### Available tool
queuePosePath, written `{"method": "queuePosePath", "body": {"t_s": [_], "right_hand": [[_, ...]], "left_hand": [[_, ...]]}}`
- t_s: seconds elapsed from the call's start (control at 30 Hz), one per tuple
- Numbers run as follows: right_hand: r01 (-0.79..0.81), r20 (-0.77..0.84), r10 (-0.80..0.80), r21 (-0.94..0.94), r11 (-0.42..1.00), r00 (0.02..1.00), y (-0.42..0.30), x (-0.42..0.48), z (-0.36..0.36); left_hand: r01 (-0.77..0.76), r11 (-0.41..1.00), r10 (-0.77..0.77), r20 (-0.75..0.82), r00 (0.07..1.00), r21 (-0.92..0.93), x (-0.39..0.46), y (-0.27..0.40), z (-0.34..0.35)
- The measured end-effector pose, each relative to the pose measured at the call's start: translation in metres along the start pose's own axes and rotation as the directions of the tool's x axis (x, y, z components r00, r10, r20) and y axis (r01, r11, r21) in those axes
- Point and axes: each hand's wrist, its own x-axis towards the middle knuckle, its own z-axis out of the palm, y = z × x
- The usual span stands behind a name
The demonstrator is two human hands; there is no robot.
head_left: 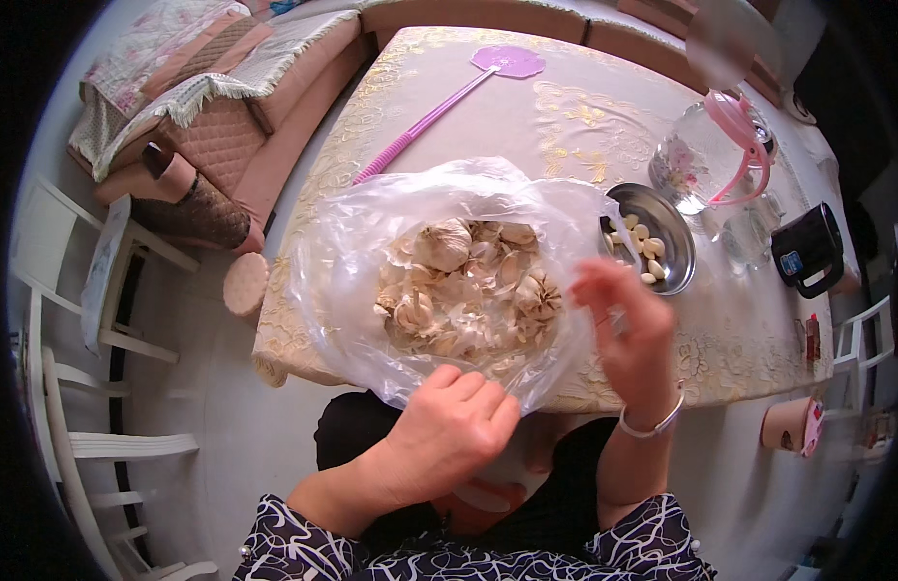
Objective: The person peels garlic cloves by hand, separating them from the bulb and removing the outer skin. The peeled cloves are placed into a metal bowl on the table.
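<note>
A translucent plastic bag lies spread wide on the table before me. Inside it are several garlic bulbs and a heap of loose, papery garlic skins. My left hand is closed over the bag's near rim, its fingertips hidden underneath. Beside the bag's right edge, my right hand is raised with bent fingers. It is motion-blurred, and whether it pinches anything cannot be seen. Just beyond it stands a steel bowl holding several peeled garlic cloves. A flap of the bag overlaps the bowl's left side.
On the lace-patterned tablecloth lies a purple fly swatter. At right stand a glass jug with a pink handle, a clear glass, a black mug and a red lighter. White chairs flank the left.
</note>
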Motion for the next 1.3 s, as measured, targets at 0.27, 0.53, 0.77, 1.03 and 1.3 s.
{"method": "queuePosePath", "body": {"t_s": [0.27,0.53,0.77,1.03,1.3], "right_hand": [[0.046,0.433,0.125,-0.362,0.931,0.893,-0.012,-0.012,0.023],[0.094,0.449,0.023,-0.237,0.967,0.893,-0.018,-0.011,0.046],[-0.005,0.369,0.021,-0.043,0.999,0.929,-0.016,-0.011,0.065],[-0.062,0.316,0.055,0.013,0.998,0.947,0.000,-0.009,0.065],[-0.218,0.242,0.171,0.180,0.959,0.955,0.000,-0.004,0.068]], "left_hand": [[0.039,0.995,-0.038,0.014,0.999,-0.092,-0.010,-0.001,-0.011],[0.512,0.840,-0.542,-0.318,0.778,-0.180,-0.010,-0.040,-0.002],[0.600,0.780,-0.622,-0.117,0.774,-0.181,-0.001,-0.047,0.011],[0.368,0.801,-0.518,-0.241,0.821,-0.472,0.010,-0.049,0.029],[0.317,0.415,-0.752,-0.125,0.647,-0.853,0.026,-0.033,0.030]]}}
